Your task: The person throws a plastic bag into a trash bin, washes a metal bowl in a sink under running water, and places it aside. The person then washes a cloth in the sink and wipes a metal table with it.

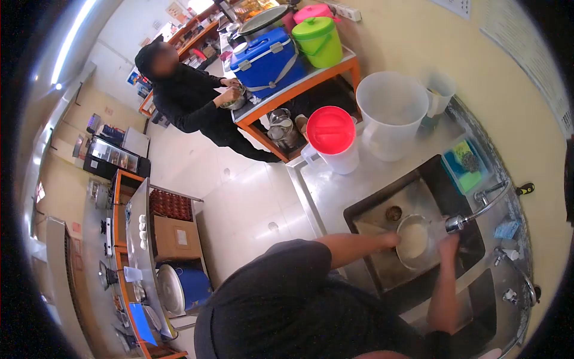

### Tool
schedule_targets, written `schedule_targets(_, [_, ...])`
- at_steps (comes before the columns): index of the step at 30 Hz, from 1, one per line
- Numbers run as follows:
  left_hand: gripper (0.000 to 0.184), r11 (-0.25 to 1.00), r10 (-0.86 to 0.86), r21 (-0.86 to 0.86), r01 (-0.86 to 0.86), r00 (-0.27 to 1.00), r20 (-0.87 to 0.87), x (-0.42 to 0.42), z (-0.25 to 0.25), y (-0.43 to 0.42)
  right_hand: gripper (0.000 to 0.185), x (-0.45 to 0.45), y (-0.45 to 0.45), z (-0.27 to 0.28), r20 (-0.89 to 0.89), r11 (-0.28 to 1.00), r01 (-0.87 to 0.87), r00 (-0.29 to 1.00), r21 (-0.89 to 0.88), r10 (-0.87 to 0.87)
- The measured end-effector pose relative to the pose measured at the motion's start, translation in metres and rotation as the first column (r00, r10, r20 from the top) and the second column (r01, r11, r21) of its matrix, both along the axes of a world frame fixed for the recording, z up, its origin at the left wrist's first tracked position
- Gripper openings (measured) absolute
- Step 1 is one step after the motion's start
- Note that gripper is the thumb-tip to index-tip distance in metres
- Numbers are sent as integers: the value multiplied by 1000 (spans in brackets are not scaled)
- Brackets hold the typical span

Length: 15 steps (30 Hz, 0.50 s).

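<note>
A round bowl (pixel 414 241) with pale, whitish contents is held over the basin of the metal sink (pixel 382 206). My left hand (pixel 391 240) is closed on its near-left rim. On the opposite side, my right hand (pixel 448 244) is closed at the bowl's edge, just below the tap head (pixel 454 224); its separate fingers are too small to make out. Beside the bowl, the round drain (pixel 393 213) shows in the basin floor. What the pale contents are, I cannot tell.
A red-lidded jug (pixel 332 134), a large translucent pitcher (pixel 391 113) and a tub with sponge and scourer (pixel 466 163) stand around the sink. Beyond, a person in black (pixel 191 102) works at a table with a blue cooler (pixel 266 63) and green bucket (pixel 317 45).
</note>
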<state>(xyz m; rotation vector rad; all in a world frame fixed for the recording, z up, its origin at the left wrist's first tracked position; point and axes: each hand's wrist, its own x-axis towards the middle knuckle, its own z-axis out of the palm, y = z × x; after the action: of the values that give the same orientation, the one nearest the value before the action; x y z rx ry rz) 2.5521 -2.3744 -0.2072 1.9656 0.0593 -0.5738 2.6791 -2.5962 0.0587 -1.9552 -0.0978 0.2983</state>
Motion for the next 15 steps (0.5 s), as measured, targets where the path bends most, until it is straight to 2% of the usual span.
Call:
schedule_targets(1, [54, 990, 132, -35, -138, 980, -147, 2, 24, -1, 45, -17, 22, -4, -161, 993, 48, 987, 105, -30])
schedule_targets(2, [53, 952, 275, -53, -302, 918, -287, 5, 56, -2, 41, -28, 37, -18, 22, 986, -159, 987, 45, 159])
schedule_targets(3, [53, 883, 413, -43, -468, 816, -404, 7, 93, -2, 37, -37, 49, -27, 193, 936, -347, 917, -50, 350])
schedule_targets(4, [53, 881, 417, -42, -471, 816, -400, 10, 90, -1, 37, -44, 63, -21, 197, 935, -350, 915, -48, 353])
schedule_targets(5, [67, 919, 379, 58, -389, 838, -392, 13, 73, -1, 31, -52, 83, -9, -39, 928, -284, 953, 243, 301])
schedule_targets(6, [85, 940, 341, 161, -301, 856, -389, 15, 74, 2, 26, -54, 93, -7, -280, 860, -133, 911, 492, 301])
schedule_targets(7, [85, 938, 346, 167, -304, 855, -386, 12, 75, 5, 26, -54, 97, -6, -278, 857, -135, 911, 498, 305])
schedule_targets(9, [87, 908, 412, 212, -360, 859, -305, 6, 106, 9, 24, -49, 96, -18, -512, 688, 237, 829, 686, 225])
schedule_targets(10, [86, 913, 407, 157, -376, 836, -368, 10, 16, 9, 24, -45, 93, -18, -509, 685, 236, 830, 690, 228])
schedule_targets(12, [85, 908, 388, 60, -415, 779, -493, 9, -3, 16, 28, -41, 81, -21, -643, 593, 443, 747, 672, 170])
schedule_targets(13, [85, 895, 22, 444, 32, 993, -115, -3, -11, 20, 28, -40, 72, -19, -643, 594, 443, 747, 671, 169])
schedule_targets(15, [86, 777, -141, 614, 138, 989, -44, -5, -1, 24, 35, -40, 48, -4, -367, 257, 299, 888, 919, 279])
